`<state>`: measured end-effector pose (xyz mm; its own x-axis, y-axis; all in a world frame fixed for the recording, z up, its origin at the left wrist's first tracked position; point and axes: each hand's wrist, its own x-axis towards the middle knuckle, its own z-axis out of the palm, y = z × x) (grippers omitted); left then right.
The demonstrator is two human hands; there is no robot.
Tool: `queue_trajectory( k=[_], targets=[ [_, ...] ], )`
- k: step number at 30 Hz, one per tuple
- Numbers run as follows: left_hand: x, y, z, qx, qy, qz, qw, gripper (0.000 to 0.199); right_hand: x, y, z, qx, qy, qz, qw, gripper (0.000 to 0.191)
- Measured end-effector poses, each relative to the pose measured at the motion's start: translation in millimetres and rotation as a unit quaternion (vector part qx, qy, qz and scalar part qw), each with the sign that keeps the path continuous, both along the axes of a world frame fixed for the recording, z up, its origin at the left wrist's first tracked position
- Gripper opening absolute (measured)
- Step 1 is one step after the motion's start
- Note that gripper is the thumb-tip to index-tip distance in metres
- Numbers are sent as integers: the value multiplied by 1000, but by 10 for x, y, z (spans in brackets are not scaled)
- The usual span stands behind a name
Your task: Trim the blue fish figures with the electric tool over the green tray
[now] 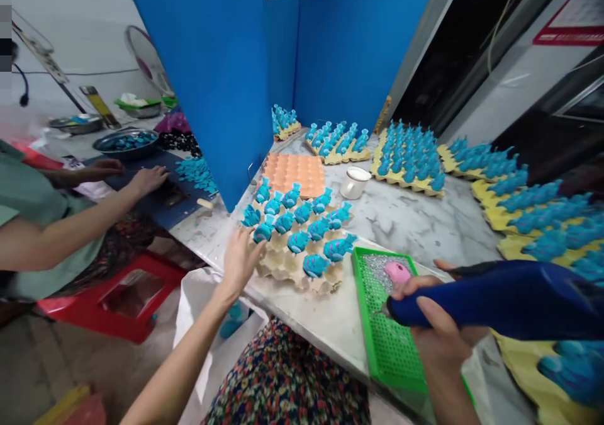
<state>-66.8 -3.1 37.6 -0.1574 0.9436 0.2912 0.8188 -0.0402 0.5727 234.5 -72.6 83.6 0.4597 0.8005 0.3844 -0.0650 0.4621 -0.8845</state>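
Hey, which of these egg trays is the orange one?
The orange tray is just behind the cream tray by your left hand, between the blue panel and white mug. The others are cream or yellow.

**Soft Indoor Light Is Filling a Stretched View**

Pale, diffuse light is falling across the marble table (401, 220), its source staying out of view. Faint shadows are lying under the egg trays (337, 154), and a dull sheen is showing on the tabletop. The blue boards (217, 66) are glowing richly, while the dark panel (448, 53) is sinking into near-black. Wide-angle distortion is stretching the right edge, where the blue tool (500, 299) is looking soft. Pixel blocks and pinkish haze are smearing the left edge.
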Motion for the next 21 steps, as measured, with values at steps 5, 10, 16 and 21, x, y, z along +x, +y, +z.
queue_trajectory(
  k=[5,10,16,21],
  targets=[
    [199,258,-203,-34,136,48,989,45,89,1,-58,-8,19,-3,1000,42],
    [118,251,-101,-6,112,46,993,39,146,55,-93,3,14,-9,1000,43],
    [568,-320,184,-92,-271,-104,953,40,189,145,-128,6,6,-15,1000,39],
    [1390,-771,-203,-351,-475,-271,760,39,27,64,-6,23,-12,-1,1000,29]
  ],
)
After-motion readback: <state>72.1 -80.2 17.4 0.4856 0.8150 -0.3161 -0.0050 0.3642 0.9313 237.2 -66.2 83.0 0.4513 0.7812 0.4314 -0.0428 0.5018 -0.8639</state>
